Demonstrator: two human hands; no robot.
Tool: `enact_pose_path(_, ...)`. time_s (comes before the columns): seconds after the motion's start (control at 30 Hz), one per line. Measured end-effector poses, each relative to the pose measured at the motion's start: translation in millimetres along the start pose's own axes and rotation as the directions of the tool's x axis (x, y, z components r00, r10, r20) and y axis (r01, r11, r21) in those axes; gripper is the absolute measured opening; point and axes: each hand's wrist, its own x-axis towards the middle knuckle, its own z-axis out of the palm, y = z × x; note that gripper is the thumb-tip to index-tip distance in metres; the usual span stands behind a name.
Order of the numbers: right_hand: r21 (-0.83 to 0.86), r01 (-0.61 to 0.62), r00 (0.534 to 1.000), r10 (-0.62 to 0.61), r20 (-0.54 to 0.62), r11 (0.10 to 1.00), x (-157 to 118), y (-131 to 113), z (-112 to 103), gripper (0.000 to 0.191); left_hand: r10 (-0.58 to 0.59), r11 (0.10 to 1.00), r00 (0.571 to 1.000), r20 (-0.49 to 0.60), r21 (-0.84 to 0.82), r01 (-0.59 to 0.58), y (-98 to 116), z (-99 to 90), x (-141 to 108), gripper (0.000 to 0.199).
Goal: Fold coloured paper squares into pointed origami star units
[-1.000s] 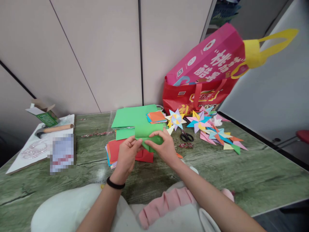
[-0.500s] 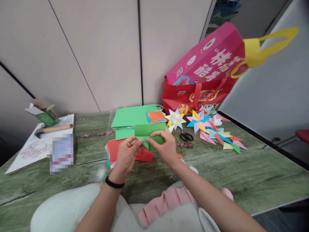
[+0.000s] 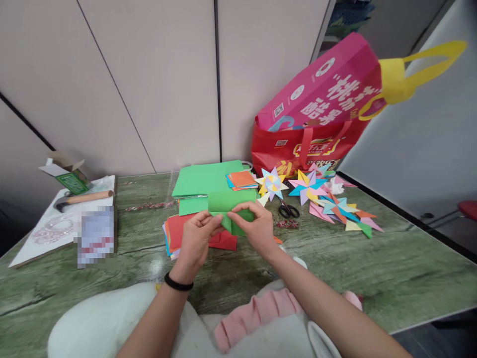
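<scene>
The left hand (image 3: 196,238) and right hand (image 3: 259,229) pinch folded green paper (image 3: 228,201), probably to control its crease; scissors (image 3: 289,210) lie just beside the right hand, within reach.

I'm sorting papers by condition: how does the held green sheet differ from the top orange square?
The green sheet is creased; the orange square looks flat. The left hand and right hand hold the green sheet; the orange square lies untouched. The green sheet looks larger than the orange square. Both look like paper.
</scene>
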Motion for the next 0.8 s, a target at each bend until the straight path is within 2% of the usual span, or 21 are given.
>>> enact_pose_path(0.2, 0.064, -0.119, 0.991, 0.114, 0.077, 0.991, 1.1, 3.5, -0.5, 0.013, 0.002, 1.0, 1.0, -0.029, 0.013, -0.002, -0.4, -1.9, 0.9, 0.025)
enact_pose_path(0.57, 0.052, -0.119, 0.99, 0.115, 0.077, 0.992, 1.3, 0.1, -1.4, 0.013, -0.009, 1.0, 0.998, -0.056, -0.016, 0.009, 2.5, -2.6, 0.9, 0.02)
enact_pose_path(0.8, 0.033, -0.102, 0.992, 0.1, 0.072, 0.994, 1.4, 0.0, -1.7, 0.015, -0.003, 1.0, 1.0, -0.029, 0.004, 0.003, 3.0, -4.1, 0.6, 0.019)
